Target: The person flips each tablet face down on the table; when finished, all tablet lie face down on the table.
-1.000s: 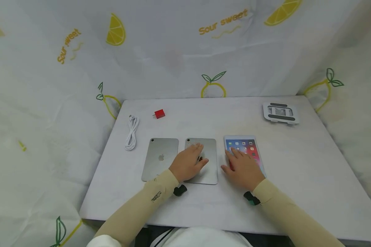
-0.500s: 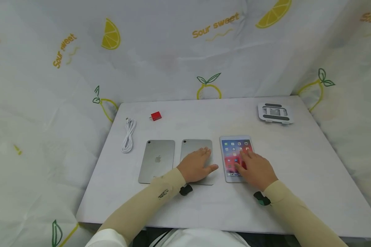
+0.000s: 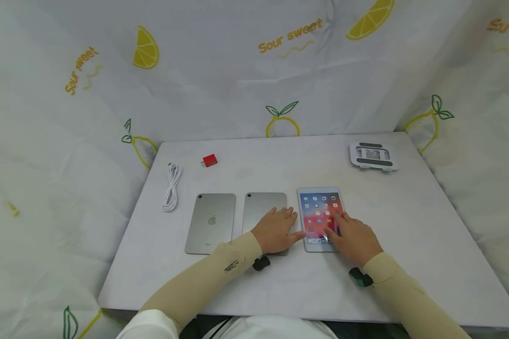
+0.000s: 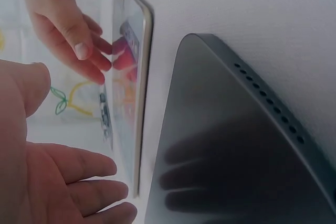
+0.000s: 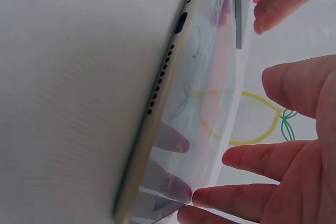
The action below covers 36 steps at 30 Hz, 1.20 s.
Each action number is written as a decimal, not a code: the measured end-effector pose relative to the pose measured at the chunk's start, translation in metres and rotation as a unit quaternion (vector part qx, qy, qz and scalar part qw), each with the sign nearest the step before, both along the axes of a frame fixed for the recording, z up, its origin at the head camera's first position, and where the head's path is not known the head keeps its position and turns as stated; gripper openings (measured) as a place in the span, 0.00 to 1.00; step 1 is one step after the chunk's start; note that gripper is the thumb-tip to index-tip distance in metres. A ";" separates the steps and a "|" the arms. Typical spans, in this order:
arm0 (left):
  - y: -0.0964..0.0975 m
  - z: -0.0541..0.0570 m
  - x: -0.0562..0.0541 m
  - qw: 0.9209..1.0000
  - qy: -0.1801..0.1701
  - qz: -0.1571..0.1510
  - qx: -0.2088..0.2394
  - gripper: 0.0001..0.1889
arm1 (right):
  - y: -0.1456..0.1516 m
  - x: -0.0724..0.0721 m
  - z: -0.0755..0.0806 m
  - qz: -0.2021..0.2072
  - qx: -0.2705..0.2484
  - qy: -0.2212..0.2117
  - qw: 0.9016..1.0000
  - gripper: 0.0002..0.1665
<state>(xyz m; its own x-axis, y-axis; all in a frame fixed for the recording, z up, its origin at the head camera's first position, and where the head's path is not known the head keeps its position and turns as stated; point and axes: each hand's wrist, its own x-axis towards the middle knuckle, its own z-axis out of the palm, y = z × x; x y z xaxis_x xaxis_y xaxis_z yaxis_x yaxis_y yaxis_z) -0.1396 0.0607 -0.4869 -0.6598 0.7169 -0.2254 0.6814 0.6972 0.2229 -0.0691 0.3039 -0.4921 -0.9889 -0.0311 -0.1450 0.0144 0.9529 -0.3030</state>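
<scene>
Three tablets lie side by side. My left hand (image 3: 275, 230) is over the middle tablet (image 3: 258, 207), which lies back up, its fingers straight and its thumb stretched toward the tablet on the right. In the left wrist view, the fingers reflect in that dark-looking back. The right-hand tablet (image 3: 320, 207) has a white frame and a lit screen of app icons. My right hand (image 3: 358, 240) is at its lower right side, fingers loosely bent close over the screen; the right wrist view shows their reflections in the glass (image 5: 205, 77). Neither hand holds anything.
Left of my hands lies another silver tablet (image 3: 212, 223), back up. Beyond it are a coiled white cable (image 3: 172, 188) and a red charger plug (image 3: 209, 160). A folded white-and-grey stand (image 3: 373, 156) sits at the table's (image 3: 415, 263) back right.
Both hands have slid rightward over the tablets. My right hand has gone from the white tablet's middle to its lower right side, uncovering most of the screen. The head view has shifted slightly.
</scene>
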 end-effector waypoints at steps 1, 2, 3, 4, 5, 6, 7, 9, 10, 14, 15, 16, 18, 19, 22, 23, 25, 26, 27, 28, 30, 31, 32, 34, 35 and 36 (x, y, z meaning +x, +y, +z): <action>0.001 0.000 0.000 1.000 0.002 -0.001 -0.004 0.42 | 0.000 0.000 0.000 0.000 -0.003 0.000 1.000 0.42; 0.002 0.000 0.001 1.000 0.003 -0.001 -0.008 0.42 | 0.000 0.001 0.000 -0.001 -0.006 -0.002 1.000 0.42; 0.003 -0.001 0.001 1.000 0.003 -0.002 -0.010 0.42 | 0.000 0.001 0.000 -0.003 -0.012 -0.005 1.000 0.43; 0.004 0.000 0.001 1.000 0.003 -0.002 -0.011 0.41 | 0.000 0.001 0.000 -0.005 -0.018 -0.008 1.000 0.43; 0.005 0.000 0.002 1.000 0.004 -0.003 -0.013 0.41 | 0.000 0.002 0.000 -0.008 -0.025 -0.010 1.000 0.42; 0.006 -0.001 0.002 1.000 0.004 -0.004 -0.014 0.40 | -0.001 0.001 0.000 -0.012 -0.032 -0.012 0.999 0.42; 0.006 -0.001 0.002 1.000 0.003 -0.005 -0.015 0.40 | -0.001 0.001 0.001 -0.015 -0.039 -0.013 0.999 0.42; 0.007 -0.001 0.002 1.000 0.002 -0.009 -0.017 0.39 | -0.001 0.000 0.000 -0.021 -0.054 -0.017 0.998 0.42; 0.008 -0.001 0.001 1.000 0.002 -0.012 -0.019 0.39 | -0.001 0.000 0.000 -0.024 -0.062 -0.018 0.998 0.43; 0.009 -0.002 0.001 0.999 0.004 -0.023 -0.026 0.38 | -0.001 -0.003 0.001 -0.039 -0.100 -0.040 0.993 0.43; 0.009 -0.003 0.002 0.999 0.006 -0.026 -0.029 0.38 | -0.001 -0.004 0.001 -0.044 -0.108 -0.047 0.992 0.44; 0.009 -0.004 0.002 0.999 0.007 -0.026 -0.031 0.38 | -0.001 -0.005 0.002 -0.047 -0.116 -0.051 0.991 0.43; 0.009 -0.006 0.002 0.999 0.008 -0.029 -0.033 0.38 | -0.001 -0.006 0.002 -0.053 -0.129 -0.056 0.989 0.43; 0.010 -0.006 0.002 0.999 0.007 -0.030 -0.031 0.38 | -0.001 -0.006 0.002 -0.057 -0.135 -0.059 0.987 0.44; 0.013 -0.006 0.003 0.999 0.002 -0.033 -0.027 0.37 | 0.000 -0.008 0.002 -0.061 -0.143 -0.061 0.986 0.44; 0.013 -0.006 0.003 0.999 0.002 -0.035 -0.028 0.37 | 0.000 -0.008 0.003 -0.064 -0.147 -0.064 0.985 0.45; 0.015 -0.005 0.004 0.999 0.005 -0.035 -0.029 0.38 | 0.000 -0.009 0.004 -0.069 -0.160 -0.065 0.982 0.47; 0.016 -0.005 0.004 0.999 0.008 -0.036 -0.032 0.38 | 0.000 -0.009 0.004 -0.072 -0.167 -0.066 0.981 0.48; 0.016 -0.005 0.005 0.999 0.013 -0.036 -0.035 0.38 | 0.000 -0.010 0.006 -0.076 -0.176 -0.066 0.979 0.48; 0.017 -0.006 0.005 0.998 0.017 -0.037 -0.040 0.38 | 0.000 -0.011 0.007 -0.080 -0.186 -0.066 0.977 0.48; 0.018 -0.006 0.005 0.998 0.025 -0.040 -0.046 0.39 | -0.002 -0.012 0.012 -0.089 -0.211 -0.064 0.971 0.49; 0.018 -0.007 0.005 0.997 0.029 -0.041 -0.050 0.39 | -0.003 -0.012 0.014 -0.091 -0.222 -0.062 0.969 0.49; 0.019 -0.008 0.005 0.997 0.032 -0.041 -0.053 0.39 | -0.004 -0.012 0.017 -0.095 -0.228 -0.060 0.967 0.49; 0.019 -0.009 0.004 0.997 0.036 -0.040 -0.058 0.38 | -0.006 -0.012 0.024 -0.097 -0.241 -0.052 0.964 0.48; 0.020 -0.010 0.004 0.997 0.038 -0.038 -0.059 0.38 | -0.007 -0.011 0.028 -0.097 -0.244 -0.046 0.964 0.48; 0.020 -0.011 0.004 0.997 0.037 -0.035 -0.059 0.38 | -0.008 -0.010 0.032 -0.096 -0.245 -0.038 0.964 0.48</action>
